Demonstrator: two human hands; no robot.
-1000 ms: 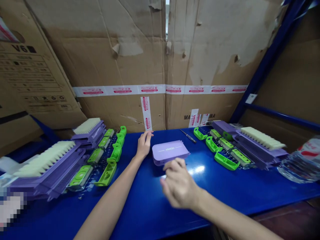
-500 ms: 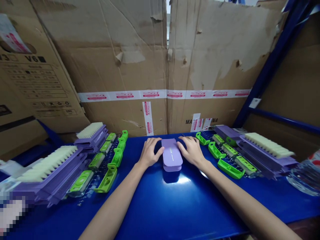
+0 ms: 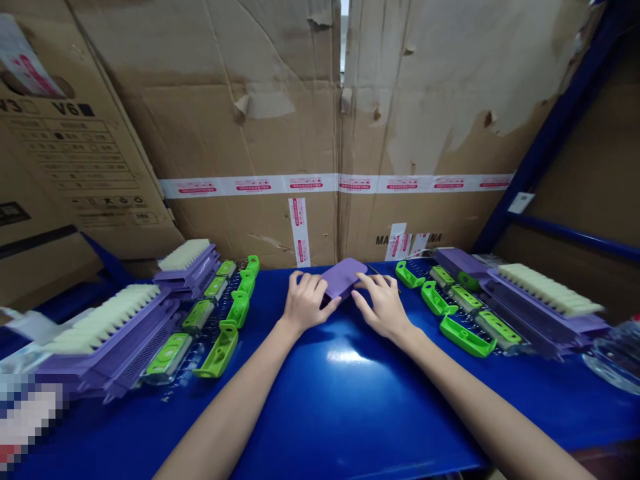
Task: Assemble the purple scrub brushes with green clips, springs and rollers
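A purple plastic case [image 3: 344, 277] with rounded corners lies slanted near the back of the blue tabletop, its plain face up. My left hand [image 3: 306, 300] is closed on its left end, fingers bent over the edge and thumb below. At the lower right corner of the case is my right hand [image 3: 383, 305]. Its fingers are bent and apart, the index fingertip at the case's edge and the thumb clear of it. The underside of the case is hidden.
Purple housings [image 3: 113, 347] with pale bristle-like blocks [image 3: 110, 317], transparent parts with green inserts [image 3: 170, 353] and green brackets [image 3: 219, 353] line the left. Similar housings [image 3: 545, 310] and green brackets [image 3: 467, 337] line the right. Cardboard [image 3: 260, 147] stands behind the blue table [image 3: 350, 413].
The case has turned from pointing toward me to a slant up and right, and its printed face no longer shows. My left hand has closed on its end. The view has shifted slightly.
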